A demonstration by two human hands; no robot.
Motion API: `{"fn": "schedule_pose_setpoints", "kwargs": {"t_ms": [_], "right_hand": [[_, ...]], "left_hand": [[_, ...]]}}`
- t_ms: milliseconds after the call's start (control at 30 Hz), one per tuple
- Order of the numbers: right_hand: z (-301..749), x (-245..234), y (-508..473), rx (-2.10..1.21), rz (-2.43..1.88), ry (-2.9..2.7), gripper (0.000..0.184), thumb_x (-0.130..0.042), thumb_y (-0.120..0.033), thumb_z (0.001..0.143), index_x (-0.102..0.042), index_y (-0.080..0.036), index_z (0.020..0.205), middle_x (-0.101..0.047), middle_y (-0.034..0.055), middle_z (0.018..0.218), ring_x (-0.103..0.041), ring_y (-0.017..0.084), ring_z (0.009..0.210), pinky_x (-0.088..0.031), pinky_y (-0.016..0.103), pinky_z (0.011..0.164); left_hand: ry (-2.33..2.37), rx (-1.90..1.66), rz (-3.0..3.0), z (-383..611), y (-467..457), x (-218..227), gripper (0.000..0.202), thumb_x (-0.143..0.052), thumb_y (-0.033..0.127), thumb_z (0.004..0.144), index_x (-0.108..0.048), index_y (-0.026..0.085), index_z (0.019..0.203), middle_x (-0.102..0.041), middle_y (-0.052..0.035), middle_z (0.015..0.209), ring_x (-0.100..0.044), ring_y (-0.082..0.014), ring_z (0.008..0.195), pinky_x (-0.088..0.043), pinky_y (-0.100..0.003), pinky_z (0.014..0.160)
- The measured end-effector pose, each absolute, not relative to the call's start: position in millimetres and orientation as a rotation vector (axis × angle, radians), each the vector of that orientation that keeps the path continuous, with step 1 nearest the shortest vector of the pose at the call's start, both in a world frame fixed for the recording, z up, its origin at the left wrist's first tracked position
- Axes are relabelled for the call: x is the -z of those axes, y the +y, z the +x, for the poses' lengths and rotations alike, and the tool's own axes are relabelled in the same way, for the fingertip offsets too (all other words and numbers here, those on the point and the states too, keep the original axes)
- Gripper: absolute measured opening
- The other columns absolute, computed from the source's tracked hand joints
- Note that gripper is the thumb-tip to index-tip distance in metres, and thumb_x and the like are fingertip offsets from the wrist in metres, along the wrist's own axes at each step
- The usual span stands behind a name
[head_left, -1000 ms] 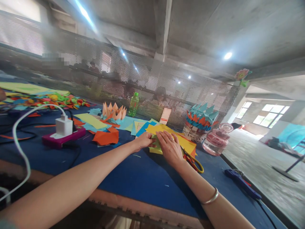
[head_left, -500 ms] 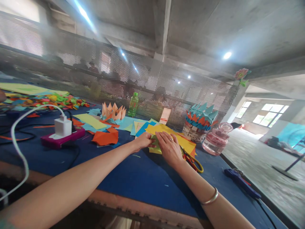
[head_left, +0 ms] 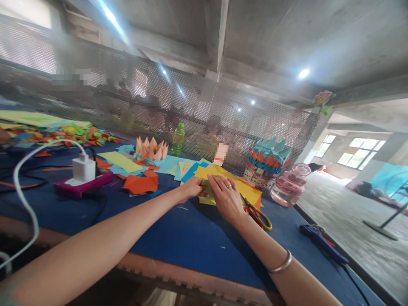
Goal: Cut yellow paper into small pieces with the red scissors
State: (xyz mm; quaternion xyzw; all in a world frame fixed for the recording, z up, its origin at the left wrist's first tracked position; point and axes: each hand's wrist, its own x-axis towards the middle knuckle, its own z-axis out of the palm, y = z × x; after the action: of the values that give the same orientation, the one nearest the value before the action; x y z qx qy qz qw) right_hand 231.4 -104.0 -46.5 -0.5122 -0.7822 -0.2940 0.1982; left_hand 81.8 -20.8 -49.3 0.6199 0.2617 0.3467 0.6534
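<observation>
Both my hands meet on a small green paper piece [head_left: 208, 192] that lies on yellow paper sheets [head_left: 219, 175] on the blue table [head_left: 178, 233]. My left hand [head_left: 190, 188] pinches the piece's left edge with curled fingers. My right hand [head_left: 227, 196] lies flat on top of it, fingers stretched out and a ring on one finger. Scissors with yellow and red handles [head_left: 259, 214] lie just right of my right wrist.
A pink glass jar [head_left: 288, 188] and a basket of folded paper spikes [head_left: 266, 165] stand at the right. A blue glue gun [head_left: 321, 243] lies near the table's right edge. Orange paper [head_left: 140, 183], a peach paper crown [head_left: 151, 148], a green bottle [head_left: 178, 139] and a charger on a purple power strip [head_left: 83, 176] sit left.
</observation>
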Motion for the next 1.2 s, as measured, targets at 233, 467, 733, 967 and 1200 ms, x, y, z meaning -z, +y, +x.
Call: {"fn": "schedule_pose_setpoints", "kwargs": {"t_ms": [233, 467, 733, 967, 1200], "right_hand": [[230, 47, -105, 0.816, -1.435, -2.195, 0.050, -0.040, -0.012, 0.092, -0.038, -0.018, 0.142, -0.054, 0.0110, 0.137, -0.043, 0.020, 0.129, -0.024, 0.039, 0.108], [235, 43, -102, 0.677, -1.486, -1.901, 0.059, -0.056, -0.026, 0.086, -0.036, -0.020, 0.142, -0.053, 0.0142, 0.135, -0.046, 0.027, 0.124, -0.032, 0.047, 0.104], [252, 51, -84, -0.572, -1.218, -1.282, 0.078, -0.078, -0.044, 0.061, -0.052, -0.008, 0.125, -0.068, 0.0164, 0.109, -0.066, 0.028, 0.094, -0.052, 0.042, 0.084], [244, 51, -90, -0.914, -1.104, -1.057, 0.049, -0.082, -0.040, 0.056, -0.071, -0.012, 0.095, -0.073, 0.0135, 0.100, -0.070, 0.028, 0.085, -0.056, 0.040, 0.076], [244, 51, -91, -0.909, -1.181, -0.991, 0.050, -0.084, -0.042, 0.051, -0.072, -0.012, 0.089, -0.075, 0.0093, 0.085, -0.069, 0.021, 0.065, -0.054, 0.029, 0.057]], "left_hand": [[0.604, -0.780, 1.407, 84, -21, 50, 0.017, -0.073, 0.018, 0.065, -0.067, 0.013, 0.080, -0.070, -0.0036, 0.072, -0.066, -0.0173, 0.076, -0.053, -0.032, 0.078], [0.552, -0.799, 1.366, 80, -18, 47, 0.019, -0.076, 0.019, 0.062, -0.069, 0.011, 0.078, -0.071, -0.0067, 0.077, -0.067, -0.0213, 0.081, -0.053, -0.035, 0.079], [0.574, -0.808, 1.340, 73, -19, 35, 0.023, -0.078, 0.019, 0.062, -0.070, 0.012, 0.083, -0.073, -0.0054, 0.078, -0.069, -0.0193, 0.081, -0.056, -0.030, 0.075], [0.549, -0.737, 1.303, 70, -24, 30, 0.031, -0.080, 0.016, 0.061, -0.070, 0.013, 0.090, -0.072, -0.0058, 0.079, -0.069, -0.0183, 0.079, -0.056, -0.028, 0.073], [0.609, -0.768, 1.209, 72, -28, 27, 0.010, -0.069, 0.020, 0.077, -0.066, 0.011, 0.080, -0.071, -0.0080, 0.079, -0.068, -0.0164, 0.074, -0.059, -0.028, 0.069]]}}
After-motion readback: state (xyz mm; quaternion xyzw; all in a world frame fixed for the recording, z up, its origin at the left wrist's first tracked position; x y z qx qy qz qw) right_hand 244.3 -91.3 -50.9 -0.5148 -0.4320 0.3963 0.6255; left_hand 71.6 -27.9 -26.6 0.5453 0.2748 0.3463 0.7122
